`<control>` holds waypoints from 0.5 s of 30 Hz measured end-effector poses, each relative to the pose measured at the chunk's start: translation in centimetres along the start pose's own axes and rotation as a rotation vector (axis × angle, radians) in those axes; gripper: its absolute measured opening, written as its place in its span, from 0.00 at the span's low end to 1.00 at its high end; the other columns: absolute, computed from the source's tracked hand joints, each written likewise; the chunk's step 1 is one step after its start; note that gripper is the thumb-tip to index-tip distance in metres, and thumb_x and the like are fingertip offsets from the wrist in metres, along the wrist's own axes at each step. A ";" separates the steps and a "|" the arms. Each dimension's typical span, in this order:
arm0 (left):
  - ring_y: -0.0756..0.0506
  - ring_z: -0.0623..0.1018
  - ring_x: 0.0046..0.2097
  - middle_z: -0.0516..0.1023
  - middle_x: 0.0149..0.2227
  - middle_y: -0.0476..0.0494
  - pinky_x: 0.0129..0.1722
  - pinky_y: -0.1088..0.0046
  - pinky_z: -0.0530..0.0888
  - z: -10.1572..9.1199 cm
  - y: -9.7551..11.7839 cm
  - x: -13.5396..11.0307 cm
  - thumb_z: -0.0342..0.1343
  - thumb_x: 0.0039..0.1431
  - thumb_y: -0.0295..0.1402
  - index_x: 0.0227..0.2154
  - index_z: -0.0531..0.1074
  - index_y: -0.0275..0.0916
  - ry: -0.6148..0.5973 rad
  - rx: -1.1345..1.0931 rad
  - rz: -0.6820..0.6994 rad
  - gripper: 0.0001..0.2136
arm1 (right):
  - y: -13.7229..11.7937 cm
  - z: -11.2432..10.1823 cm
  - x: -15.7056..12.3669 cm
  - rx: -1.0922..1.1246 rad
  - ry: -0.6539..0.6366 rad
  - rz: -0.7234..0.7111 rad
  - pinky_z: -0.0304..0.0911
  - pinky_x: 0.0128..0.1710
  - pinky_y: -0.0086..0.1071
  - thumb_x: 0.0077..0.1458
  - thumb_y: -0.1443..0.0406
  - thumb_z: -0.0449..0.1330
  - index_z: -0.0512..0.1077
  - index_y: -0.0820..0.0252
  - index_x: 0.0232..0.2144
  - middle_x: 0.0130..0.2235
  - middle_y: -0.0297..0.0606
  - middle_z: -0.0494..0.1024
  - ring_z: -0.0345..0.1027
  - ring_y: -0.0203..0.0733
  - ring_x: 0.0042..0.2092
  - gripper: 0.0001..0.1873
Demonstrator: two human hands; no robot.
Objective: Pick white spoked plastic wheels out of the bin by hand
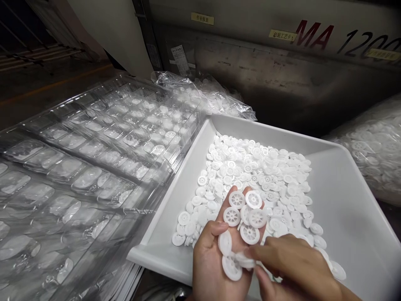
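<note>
Wheels [250,175] of white moulded plastic, flat and round with spoked centres and a smooth matte finish, lie in a loose heap of hundreds, too many to count exactly, inside a white shallow tray [341,196] with sloped walls. Left hand [213,259] is palm up, open and slightly cupped above the tray's near corner, carrying about nine wheels, several overlapping. Right hand [291,263] enters from the right, fingers partly extended; its fingertips [249,252] are at the wheels on the lower part of that palm, and a firm pinch cannot be confirmed.

Beside the tray's left wall sits a clear thermoformed blister tray [78,167] with rows of oval pockets; a few wheels lie in the pockets nearest the white tray. Two clear plastic bags packed with wheels are present, one behind the white tray [203,94] and one to its right [372,142]. Beyond stands a grey machine panel [313,62] bearing dark lettering and three yellow labels.
</note>
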State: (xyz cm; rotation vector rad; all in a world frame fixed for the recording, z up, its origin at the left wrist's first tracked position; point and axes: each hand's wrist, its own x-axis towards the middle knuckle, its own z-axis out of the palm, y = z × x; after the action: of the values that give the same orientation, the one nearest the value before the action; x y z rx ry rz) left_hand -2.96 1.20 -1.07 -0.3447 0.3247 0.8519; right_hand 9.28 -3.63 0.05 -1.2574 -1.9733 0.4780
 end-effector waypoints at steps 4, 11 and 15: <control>0.40 0.66 0.57 0.70 0.54 0.37 0.59 0.63 0.56 -0.1 -0.1 -0.1 0.41 0.53 0.29 0.52 0.65 0.35 -0.091 0.031 0.061 0.23 | 0.5 -0.2 -0.2 0.998 0.002 0.602 0.48 0.16 0.23 0.54 0.57 0.53 0.65 0.57 0.27 0.26 0.29 0.63 0.53 0.28 0.20 0.10; 0.40 0.66 0.57 0.70 0.54 0.39 0.59 0.61 0.56 -0.2 0.0 0.1 0.41 0.53 0.28 0.49 0.69 0.38 -0.052 0.041 0.074 0.21 | 0.8 -1.7 0.7 0.915 -0.050 0.510 0.45 0.10 0.18 0.60 0.62 0.49 0.68 0.56 0.31 0.23 0.27 0.60 0.48 0.25 0.15 0.10; 0.40 0.67 0.56 0.70 0.54 0.36 0.58 0.63 0.58 0.2 -0.1 0.0 0.41 0.52 0.29 0.49 0.69 0.37 -0.062 0.010 0.076 0.22 | 0.5 -2.0 -0.2 -0.208 -0.090 -0.021 0.58 0.19 0.27 0.60 0.65 0.52 0.70 0.61 0.45 0.22 0.32 0.66 0.64 0.34 0.22 0.12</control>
State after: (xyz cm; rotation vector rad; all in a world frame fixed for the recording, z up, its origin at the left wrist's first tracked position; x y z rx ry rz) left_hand -2.87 1.22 -0.90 -0.2971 0.2854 0.9334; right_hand 11.11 -3.74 0.94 -1.3614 -2.1537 0.3302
